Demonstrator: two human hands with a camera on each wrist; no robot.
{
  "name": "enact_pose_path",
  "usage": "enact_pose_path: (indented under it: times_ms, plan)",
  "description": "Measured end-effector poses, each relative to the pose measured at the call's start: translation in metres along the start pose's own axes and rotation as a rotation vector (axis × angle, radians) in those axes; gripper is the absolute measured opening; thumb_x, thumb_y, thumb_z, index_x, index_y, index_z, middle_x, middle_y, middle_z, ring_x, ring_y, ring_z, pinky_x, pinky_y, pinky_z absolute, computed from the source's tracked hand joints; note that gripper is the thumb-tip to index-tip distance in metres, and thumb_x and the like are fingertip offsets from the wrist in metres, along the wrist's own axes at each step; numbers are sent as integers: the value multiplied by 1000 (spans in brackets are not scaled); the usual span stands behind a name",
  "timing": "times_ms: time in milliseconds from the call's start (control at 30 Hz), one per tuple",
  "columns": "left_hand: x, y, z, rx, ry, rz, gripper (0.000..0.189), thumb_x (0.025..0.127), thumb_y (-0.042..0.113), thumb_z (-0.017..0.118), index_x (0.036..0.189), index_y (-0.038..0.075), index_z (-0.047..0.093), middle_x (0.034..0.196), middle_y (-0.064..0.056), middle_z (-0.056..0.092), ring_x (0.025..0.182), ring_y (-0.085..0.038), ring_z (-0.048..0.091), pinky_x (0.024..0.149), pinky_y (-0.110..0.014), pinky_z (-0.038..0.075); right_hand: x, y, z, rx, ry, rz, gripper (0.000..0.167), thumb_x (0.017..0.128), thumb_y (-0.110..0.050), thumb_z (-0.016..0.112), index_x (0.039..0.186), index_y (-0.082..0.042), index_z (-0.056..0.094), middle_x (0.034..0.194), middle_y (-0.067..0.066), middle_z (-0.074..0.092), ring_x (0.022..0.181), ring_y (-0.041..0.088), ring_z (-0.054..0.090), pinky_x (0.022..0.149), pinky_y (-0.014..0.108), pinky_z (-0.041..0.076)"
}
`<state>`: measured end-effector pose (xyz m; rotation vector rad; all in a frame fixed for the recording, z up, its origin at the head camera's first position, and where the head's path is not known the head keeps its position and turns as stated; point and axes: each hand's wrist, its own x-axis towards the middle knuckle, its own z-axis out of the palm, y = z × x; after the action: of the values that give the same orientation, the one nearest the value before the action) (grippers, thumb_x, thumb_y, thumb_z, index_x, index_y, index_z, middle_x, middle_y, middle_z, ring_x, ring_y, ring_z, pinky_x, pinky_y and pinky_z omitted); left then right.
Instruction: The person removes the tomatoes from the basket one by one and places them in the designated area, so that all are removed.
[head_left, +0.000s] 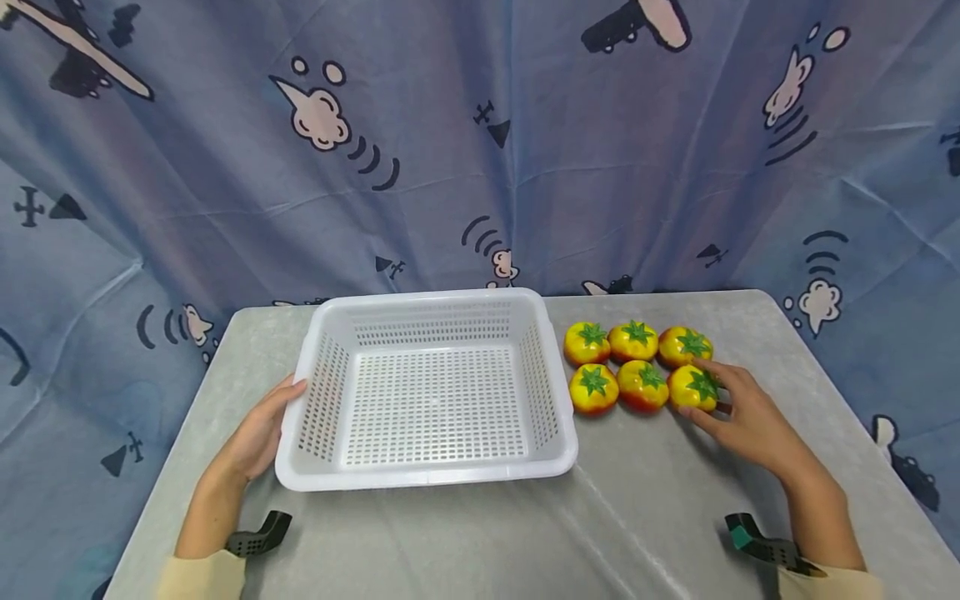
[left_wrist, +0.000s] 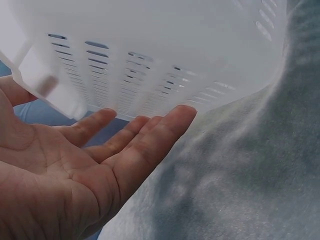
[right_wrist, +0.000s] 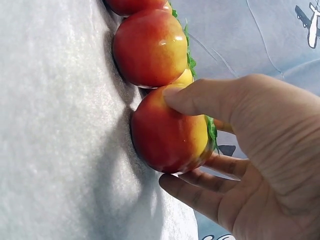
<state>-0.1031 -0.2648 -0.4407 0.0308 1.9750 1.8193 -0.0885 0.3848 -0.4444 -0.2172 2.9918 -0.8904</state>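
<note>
A white plastic basket (head_left: 435, 477) with slotted walls lies on the table. My left hand (head_left: 258, 433) holds its left side, the thumb at the rim and the fingers along the outer wall; the left wrist view shows these fingers (left_wrist: 150, 145) under the slotted wall (left_wrist: 150, 65). To the basket's right sit several glossy yellow-red tomatoes in two rows, with green star-shaped leaves on top. Around the front right tomato (head_left: 692, 388) my right hand (head_left: 750, 417) curls its thumb and fingers. In the right wrist view the thumb presses this tomato (right_wrist: 170, 132), which still rests on the table.
Beside the gripped tomato stands the front middle tomato (head_left: 642, 387), and behind it the back right tomato (head_left: 684, 346). The grey table (head_left: 480, 542) has rounded back corners. A blue patterned curtain (head_left: 450, 167) hangs right behind its back edge.
</note>
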Motion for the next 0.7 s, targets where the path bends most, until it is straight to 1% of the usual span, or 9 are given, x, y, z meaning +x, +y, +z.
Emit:
enact_pose_path:
  times_ms: [200, 333, 433, 567, 600, 633, 667, 700]
  plan:
    - [-4, -4, -2, -1, -12, 27, 71, 116, 48, 26, 172, 15, -3, 168, -27, 21, 124, -4, 57, 98, -29, 52, 3, 0, 2, 15, -8, -10, 77, 95, -21, 81, 156, 5, 42, 146, 39, 43, 126, 55, 49, 92, 69, 54]
    - [-5, -3, -2, -5, -19, 23, 72, 115, 48, 27, 172, 16, -4, 169, -27, 20, 125, -4, 56, 98, -29, 52, 1, 1, 4, 20, 7, -21, 76, 94, -19, 82, 155, 6, 43, 145, 39, 44, 126, 55, 49, 92, 68, 53]
    - [-3, -2, -1, -11, -25, 15, 72, 115, 49, 27, 172, 18, -5, 170, -26, 19, 125, -4, 56, 99, -29, 52, -2, 2, 1, 25, 25, -32, 72, 96, -20, 80, 154, 5, 45, 145, 38, 45, 125, 54, 50, 92, 68, 52]
    - [-2, 0, -1, -7, -21, 5, 72, 115, 50, 27, 172, 19, -5, 171, -25, 19, 125, -4, 56, 98, -28, 52, -4, 0, -3, 17, 63, -3, 69, 99, -24, 76, 154, 4, 46, 147, 37, 45, 125, 54, 51, 93, 66, 51]
    - [-1, 0, 0, -4, -19, 6, 72, 115, 50, 28, 172, 18, -4, 171, -25, 20, 124, -4, 56, 98, -28, 52, -5, -1, -4, 16, 76, 13, 68, 100, -26, 75, 154, 4, 45, 147, 37, 45, 125, 54, 52, 93, 65, 51]
    - [-1, 0, 0, 1, -15, 6, 72, 115, 50, 28, 172, 19, -4, 170, -25, 20, 124, -4, 57, 98, -28, 51, -5, -2, -4, 14, 95, 25, 68, 101, -27, 74, 154, 4, 46, 148, 37, 45, 126, 55, 52, 93, 60, 53]
    - [-1, 0, 0, 6, -11, 7, 72, 115, 50, 28, 172, 18, -4, 170, -25, 21, 124, -4, 57, 98, -27, 51, -5, -3, -5, 15, 116, 36, 67, 101, -27, 74, 153, 4, 46, 148, 37, 45, 126, 55, 53, 92, 52, 57]
    - [0, 1, 1, 10, -10, 9, 72, 115, 50, 28, 172, 18, -3, 170, -24, 21, 124, -4, 57, 98, -27, 51, -5, -3, -5, 21, 138, 40, 66, 102, -27, 73, 154, 3, 47, 148, 36, 46, 126, 55, 53, 90, 41, 60]
